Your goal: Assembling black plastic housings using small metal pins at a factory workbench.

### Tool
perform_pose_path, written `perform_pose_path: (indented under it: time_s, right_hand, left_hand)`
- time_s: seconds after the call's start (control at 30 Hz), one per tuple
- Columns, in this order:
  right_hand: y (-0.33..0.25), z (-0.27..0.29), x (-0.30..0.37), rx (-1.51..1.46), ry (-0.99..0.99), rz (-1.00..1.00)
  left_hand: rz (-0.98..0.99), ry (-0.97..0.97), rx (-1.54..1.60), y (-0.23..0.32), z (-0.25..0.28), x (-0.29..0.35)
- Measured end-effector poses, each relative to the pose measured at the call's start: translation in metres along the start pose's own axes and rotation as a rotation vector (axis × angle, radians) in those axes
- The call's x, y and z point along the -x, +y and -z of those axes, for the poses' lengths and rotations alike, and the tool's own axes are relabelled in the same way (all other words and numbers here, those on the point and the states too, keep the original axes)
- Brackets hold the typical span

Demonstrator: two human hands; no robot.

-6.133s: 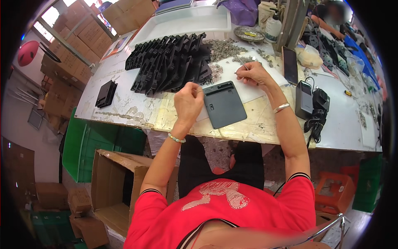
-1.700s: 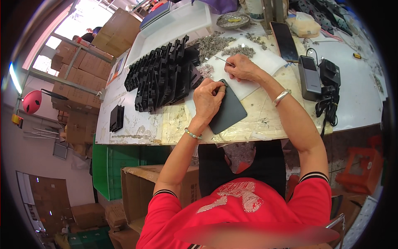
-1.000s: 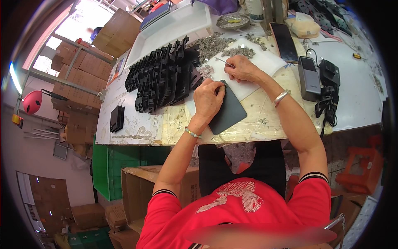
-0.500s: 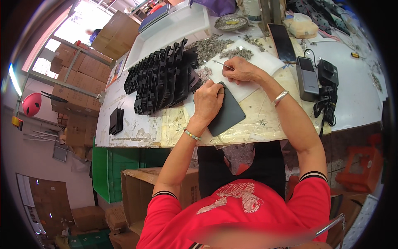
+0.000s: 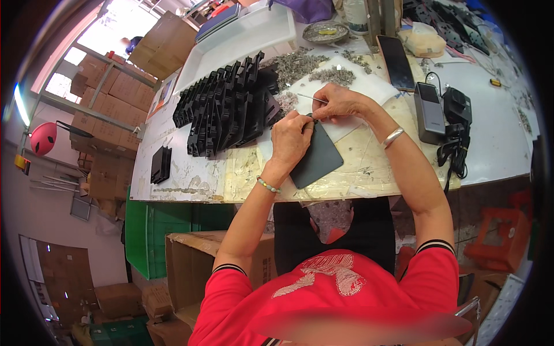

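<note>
A flat dark grey plastic panel (image 5: 317, 158) lies tilted on the table in front of me. My left hand (image 5: 290, 139) is closed on its upper left edge, fingers bent over the far corner. My right hand (image 5: 341, 104) pinches a thin silver metal tool (image 5: 310, 98) that points left; its exact kind is unclear. The right fingertips are right at the panel's far corner, close to the left fingers. Whatever small part may lie between them is hidden. Beyond the hands, heaps of small metal parts (image 5: 297, 64) rest on the table and on a white sheet (image 5: 369, 86).
Rows of black plastic parts (image 5: 222, 112) stand left of my hands, with a small black stack (image 5: 161, 165) farther left. A white bin (image 5: 248, 37) is behind. To the right are a phone (image 5: 396, 63), a grey device (image 5: 429, 112) and coiled black cable (image 5: 457, 150).
My right hand has moved left and nearer, from over the white sheet to the panel's far corner. The silver tool now lies flatter. My left hand and the panel stay almost in place.
</note>
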State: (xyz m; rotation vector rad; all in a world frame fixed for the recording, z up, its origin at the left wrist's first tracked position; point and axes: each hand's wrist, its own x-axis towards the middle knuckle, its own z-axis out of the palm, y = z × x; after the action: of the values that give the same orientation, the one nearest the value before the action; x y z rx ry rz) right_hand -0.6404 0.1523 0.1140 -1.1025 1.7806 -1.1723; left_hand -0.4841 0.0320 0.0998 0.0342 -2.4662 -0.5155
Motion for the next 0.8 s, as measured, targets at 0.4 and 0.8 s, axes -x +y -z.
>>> perform_pose_path:
  time_s: [0.4, 0.8]
  right_hand:
    - [-0.005, -0.005, -0.001, 0.162, 0.015, -0.013]
    - [-0.011, -0.005, 0.003, 0.111, -0.018, -0.065]
  left_hand:
    - [0.047, 0.0, 0.117, -0.003, 0.008, 0.002]
    - [-0.066, 0.112, -0.076, -0.018, 0.012, 0.007]
